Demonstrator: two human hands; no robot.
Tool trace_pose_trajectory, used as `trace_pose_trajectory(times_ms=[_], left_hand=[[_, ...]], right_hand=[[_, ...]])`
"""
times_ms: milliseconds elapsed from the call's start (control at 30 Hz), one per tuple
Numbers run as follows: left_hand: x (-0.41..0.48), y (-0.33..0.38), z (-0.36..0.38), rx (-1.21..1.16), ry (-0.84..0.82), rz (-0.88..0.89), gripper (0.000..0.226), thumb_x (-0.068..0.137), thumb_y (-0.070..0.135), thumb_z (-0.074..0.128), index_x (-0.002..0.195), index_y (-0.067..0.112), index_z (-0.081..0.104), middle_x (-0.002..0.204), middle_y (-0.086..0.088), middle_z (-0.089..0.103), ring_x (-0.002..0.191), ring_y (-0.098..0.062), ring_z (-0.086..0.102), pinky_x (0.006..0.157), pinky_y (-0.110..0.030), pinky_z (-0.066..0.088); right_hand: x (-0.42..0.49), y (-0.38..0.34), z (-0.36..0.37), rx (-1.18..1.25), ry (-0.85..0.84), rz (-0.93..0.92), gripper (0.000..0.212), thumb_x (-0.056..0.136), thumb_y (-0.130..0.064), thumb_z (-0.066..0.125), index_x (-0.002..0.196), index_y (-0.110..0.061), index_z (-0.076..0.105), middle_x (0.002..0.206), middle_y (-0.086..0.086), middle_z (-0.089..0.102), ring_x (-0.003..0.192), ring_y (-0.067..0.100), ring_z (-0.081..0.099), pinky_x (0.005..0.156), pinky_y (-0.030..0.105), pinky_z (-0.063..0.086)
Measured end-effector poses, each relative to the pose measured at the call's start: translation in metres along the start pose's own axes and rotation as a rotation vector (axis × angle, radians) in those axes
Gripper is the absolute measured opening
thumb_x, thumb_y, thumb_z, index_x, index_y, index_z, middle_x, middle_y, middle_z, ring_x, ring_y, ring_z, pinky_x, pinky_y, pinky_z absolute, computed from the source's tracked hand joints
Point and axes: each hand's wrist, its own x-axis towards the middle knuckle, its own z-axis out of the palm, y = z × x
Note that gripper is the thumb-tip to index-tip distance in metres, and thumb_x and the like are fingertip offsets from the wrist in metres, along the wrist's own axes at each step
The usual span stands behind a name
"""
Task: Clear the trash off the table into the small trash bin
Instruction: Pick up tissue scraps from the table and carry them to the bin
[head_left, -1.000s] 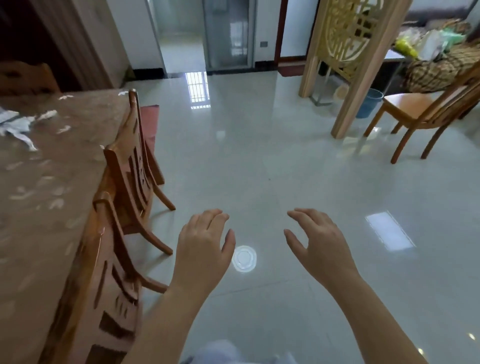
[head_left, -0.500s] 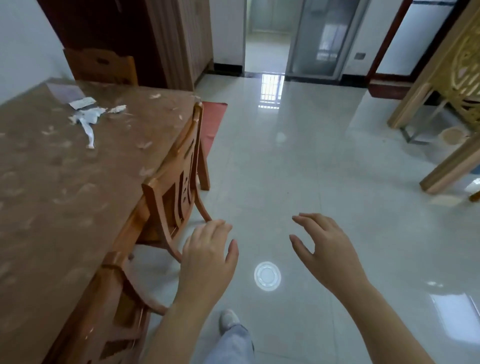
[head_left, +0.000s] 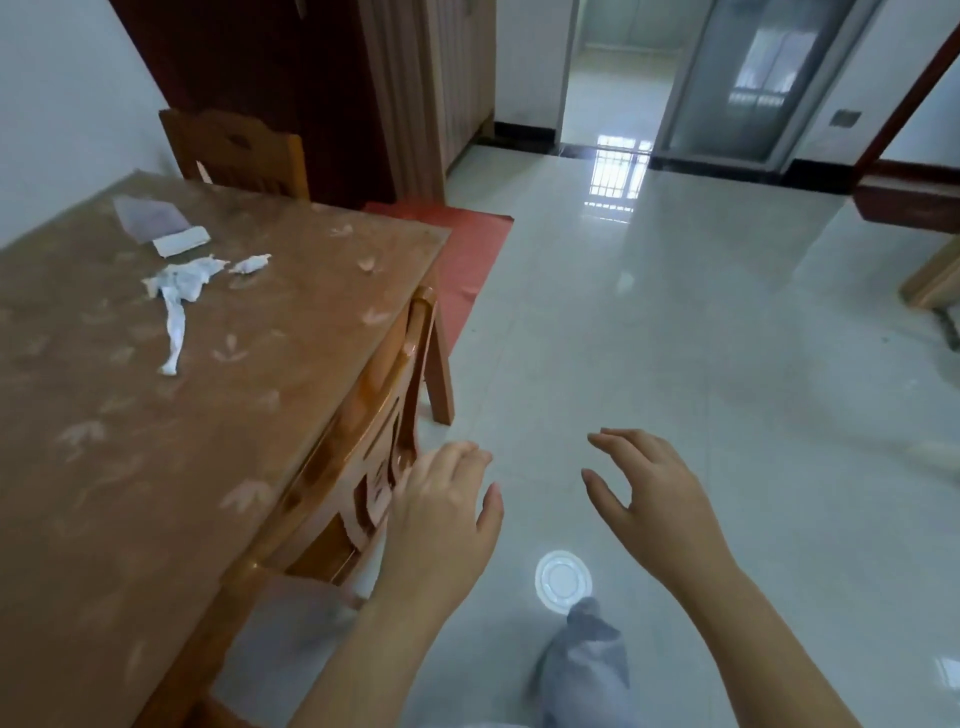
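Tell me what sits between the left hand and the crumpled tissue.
In the head view, a chair back and bare tabletop separate the left hand from the tissue.

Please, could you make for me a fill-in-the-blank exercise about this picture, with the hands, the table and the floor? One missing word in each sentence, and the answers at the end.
1. The left hand and the right hand have relaxed fingers and hold ____.
2. The crumpled tissue lies ____ the table.
3. The mat on the floor beyond the table is ____ in colour.

Missing words: nothing; on; red.
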Motion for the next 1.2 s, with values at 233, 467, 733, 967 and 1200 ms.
trace_pose_trajectory(times_ms=[233, 467, 733, 967, 1200], left_hand=[[0.163, 0.025, 0.040, 0.054, 0.116, 0.003, 0.031, 0.082, 0.029, 0.044, 0.099, 0.012, 0.064, 0.101, -0.003, 0.066, 0.094, -0.022, 0.059, 0.078, -0.036, 0.048], [0.260, 0.013, 0.049, 0.076, 0.238, -0.193, 0.036, 0.081, 0.031, 0.039, 0.098, 0.010, 0.063, 0.104, -0.004, 0.065, 0.094, -0.025, 0.057, 0.078, -0.038, 0.047], [0.336, -0.064, 0.049, 0.133, 0.311, -0.390, 0.038, 0.082, 0.031, 0.039, 0.099, 0.008, 0.065, 0.105, -0.007, 0.066, 0.095, -0.028, 0.060, 0.080, -0.040, 0.048], [0.365, -0.153, 0.029, 0.207, 0.433, -0.625, 0.020, 0.081, 0.013, 0.063, 0.097, 0.002, 0.066, 0.100, -0.013, 0.068, 0.089, -0.028, 0.063, 0.075, -0.030, 0.045], [0.364, -0.210, 0.014, 0.280, 0.495, -0.814, 0.021, 0.078, 0.010, 0.065, 0.097, 0.001, 0.064, 0.098, -0.014, 0.067, 0.089, -0.026, 0.063, 0.076, -0.033, 0.051]], right_hand=[[0.155, 0.080, 0.006, 0.027, -0.017, -0.093, 0.031, 0.076, -0.026, 0.057, 0.101, -0.009, 0.064, 0.099, 0.007, 0.068, 0.090, 0.026, 0.062, 0.076, 0.032, 0.048], [0.294, 0.105, 0.022, 0.068, -0.115, -0.224, 0.031, 0.078, -0.027, 0.056, 0.103, -0.010, 0.064, 0.101, 0.007, 0.067, 0.093, 0.027, 0.061, 0.078, 0.032, 0.046], [0.401, 0.074, 0.099, 0.119, -0.297, -0.412, 0.038, 0.080, -0.036, 0.044, 0.103, -0.013, 0.063, 0.101, 0.004, 0.067, 0.091, 0.025, 0.062, 0.077, 0.034, 0.049], [0.510, 0.003, 0.167, 0.129, -0.463, -0.623, 0.033, 0.080, -0.031, 0.049, 0.105, -0.014, 0.061, 0.103, 0.004, 0.065, 0.092, 0.029, 0.059, 0.080, 0.037, 0.049], [0.557, -0.072, 0.243, 0.131, -0.603, -0.856, 0.044, 0.079, -0.043, 0.038, 0.102, -0.013, 0.061, 0.098, 0.005, 0.064, 0.091, 0.029, 0.058, 0.075, 0.038, 0.050]])
